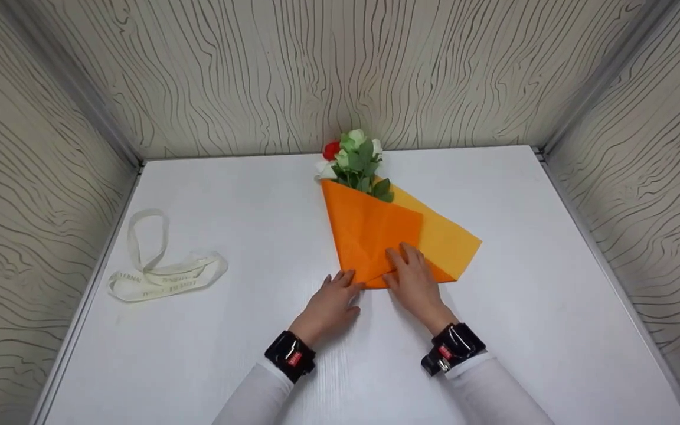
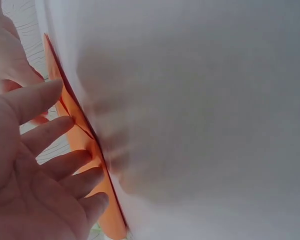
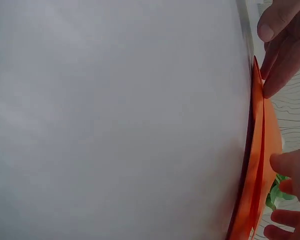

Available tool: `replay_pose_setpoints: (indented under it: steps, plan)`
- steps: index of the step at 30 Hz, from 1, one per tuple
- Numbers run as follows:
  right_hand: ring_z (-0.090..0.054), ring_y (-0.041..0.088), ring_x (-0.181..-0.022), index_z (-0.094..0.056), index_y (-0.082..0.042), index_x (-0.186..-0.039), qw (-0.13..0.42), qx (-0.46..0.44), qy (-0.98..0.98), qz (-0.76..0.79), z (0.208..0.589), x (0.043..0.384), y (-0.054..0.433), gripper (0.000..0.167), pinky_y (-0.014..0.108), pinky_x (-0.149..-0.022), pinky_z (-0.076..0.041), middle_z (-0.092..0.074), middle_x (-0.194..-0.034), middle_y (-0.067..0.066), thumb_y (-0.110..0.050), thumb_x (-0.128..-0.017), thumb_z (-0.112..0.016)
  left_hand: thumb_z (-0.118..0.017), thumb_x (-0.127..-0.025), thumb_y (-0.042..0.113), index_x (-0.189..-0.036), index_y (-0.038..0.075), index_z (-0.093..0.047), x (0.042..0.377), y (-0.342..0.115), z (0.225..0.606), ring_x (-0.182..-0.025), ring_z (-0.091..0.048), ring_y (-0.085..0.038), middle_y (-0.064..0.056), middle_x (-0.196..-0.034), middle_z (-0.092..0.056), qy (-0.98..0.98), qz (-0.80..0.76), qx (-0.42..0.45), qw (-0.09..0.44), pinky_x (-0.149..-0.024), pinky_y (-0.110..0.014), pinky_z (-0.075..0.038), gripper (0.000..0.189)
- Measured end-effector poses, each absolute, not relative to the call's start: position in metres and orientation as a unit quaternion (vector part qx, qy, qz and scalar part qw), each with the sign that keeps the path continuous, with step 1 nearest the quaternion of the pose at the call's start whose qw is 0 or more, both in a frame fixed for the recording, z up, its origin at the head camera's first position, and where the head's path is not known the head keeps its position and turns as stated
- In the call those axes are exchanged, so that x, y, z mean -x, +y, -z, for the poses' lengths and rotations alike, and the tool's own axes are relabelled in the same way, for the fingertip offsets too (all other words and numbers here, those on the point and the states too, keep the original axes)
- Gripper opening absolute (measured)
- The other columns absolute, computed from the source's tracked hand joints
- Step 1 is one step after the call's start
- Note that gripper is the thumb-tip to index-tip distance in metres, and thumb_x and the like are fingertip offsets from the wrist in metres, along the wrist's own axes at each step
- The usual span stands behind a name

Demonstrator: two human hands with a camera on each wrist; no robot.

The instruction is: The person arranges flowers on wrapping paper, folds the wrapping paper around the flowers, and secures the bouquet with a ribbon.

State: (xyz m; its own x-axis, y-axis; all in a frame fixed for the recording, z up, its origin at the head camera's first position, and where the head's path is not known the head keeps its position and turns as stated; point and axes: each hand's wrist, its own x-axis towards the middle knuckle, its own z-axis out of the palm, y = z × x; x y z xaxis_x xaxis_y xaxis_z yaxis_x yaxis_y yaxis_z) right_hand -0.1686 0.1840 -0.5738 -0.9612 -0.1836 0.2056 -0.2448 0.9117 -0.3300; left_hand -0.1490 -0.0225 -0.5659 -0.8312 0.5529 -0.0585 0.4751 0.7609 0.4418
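Observation:
A bouquet of artificial-looking roses (image 1: 356,154), white, pale green and red with green leaves, lies wrapped in orange paper (image 1: 355,227) on the white table. The left hand (image 1: 329,308) rests its fingertips on the lower left corner of the wrap. In the left wrist view its fingers (image 2: 65,162) are spread and fairly straight along the paper's edge. Farther right, the right hand (image 1: 415,284) presses its fingertips on the folded-up lower part of the wrap. A lighter yellow-orange panel (image 1: 449,239) of the paper spreads out to the right.
A cream ribbon (image 1: 169,283) with printed lettering lies loosely looped on the left of the table (image 1: 257,224). Wood-grain patterned panels (image 1: 245,77) stand behind and at both sides. Each wrist wears a black strapped device (image 1: 458,343).

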Motion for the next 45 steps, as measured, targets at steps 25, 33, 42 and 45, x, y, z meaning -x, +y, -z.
replay_pose_setpoints:
  steps: [25,33,42,45]
  plan:
    - [-0.032,0.033,-0.12,-0.041,-0.028,-0.134,-0.01,-0.193,-0.977,-0.088,0.577,0.158,0.166,0.055,0.052,-0.098,-0.022,-0.036,-0.135,0.011,-0.049,-0.084,-0.053,-0.06,-0.084,0.024,-0.121,0.021,-0.056,0.141,-0.053,0.566,-0.121,-0.036,-0.022,-0.006,-0.13,-0.044,0.922,-0.219,-0.308,0.087,-0.102,-0.043,-0.023,0.038]
    - [-0.032,0.032,-0.121,-0.042,-0.027,-0.133,-0.012,-0.209,-0.975,-0.072,0.577,0.157,0.153,0.053,0.052,-0.098,-0.023,-0.037,-0.134,0.011,-0.048,-0.085,-0.052,-0.062,-0.083,0.021,-0.116,0.019,-0.06,0.145,-0.064,0.566,-0.11,-0.044,-0.018,-0.003,-0.119,-0.051,0.918,-0.257,-0.293,0.08,-0.093,-0.034,-0.037,0.033]
    - [-0.025,0.03,-0.127,-0.046,-0.022,-0.131,-0.001,-0.239,-0.969,-0.063,0.582,0.154,0.156,0.052,0.054,-0.1,-0.016,-0.033,-0.139,0.008,-0.048,-0.086,-0.049,-0.062,-0.083,0.022,-0.112,0.02,-0.062,0.142,-0.066,0.565,-0.106,-0.045,-0.015,0.002,-0.113,-0.054,0.913,-0.26,-0.303,0.086,-0.092,-0.033,-0.038,0.029]
    - [-0.024,0.029,-0.128,-0.048,-0.02,-0.129,0.006,-0.261,-0.963,-0.062,0.582,0.153,0.155,0.051,0.054,-0.1,-0.016,-0.033,-0.139,0.006,-0.046,-0.086,-0.051,-0.062,-0.083,0.021,-0.11,0.019,-0.064,0.142,-0.068,0.564,-0.1,-0.049,-0.014,0.004,-0.107,-0.058,0.91,-0.262,-0.31,0.084,-0.089,-0.032,-0.04,0.027]
